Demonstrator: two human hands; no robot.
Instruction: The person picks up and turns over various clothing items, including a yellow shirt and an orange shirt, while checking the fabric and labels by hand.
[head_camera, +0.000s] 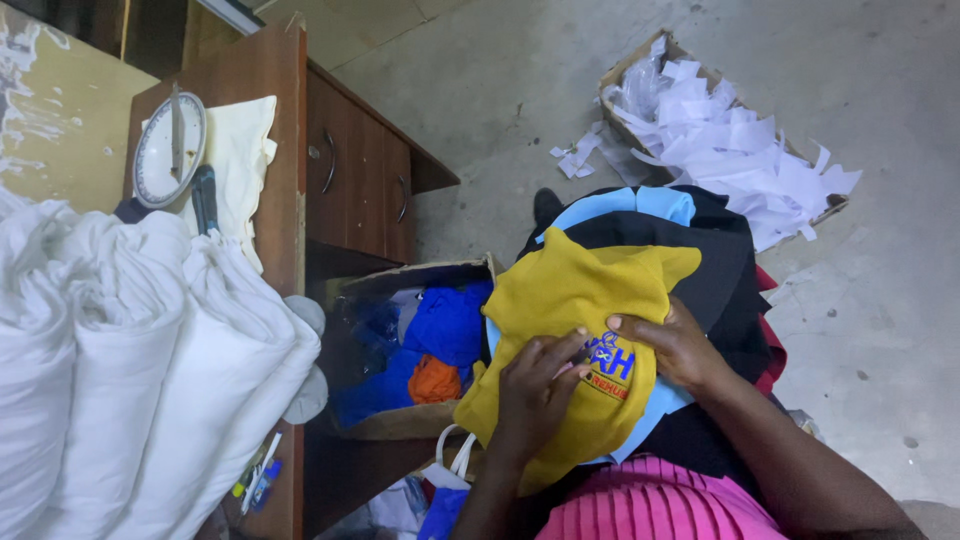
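Observation:
A yellow fabric piece (570, 290) with a blue and orange embroidered emblem (612, 362) lies on my lap, on top of light blue (640, 204) and black cloth (725, 270). My left hand (535, 390) presses on the yellow fabric just left of the emblem, fingers curled on the cloth. My right hand (675, 345) pinches the fabric at the emblem's upper right edge. Both hands grip the same yellow piece. A pink pleated garment (640, 500) shows below.
A cardboard box (400, 420) with blue and orange scraps stands left of my lap. A wooden desk (290, 150) carries a dial scale (168, 150), cream cloth and stacked white fabric rolls (120, 370). Another box of white offcuts (720, 130) sits on the concrete floor.

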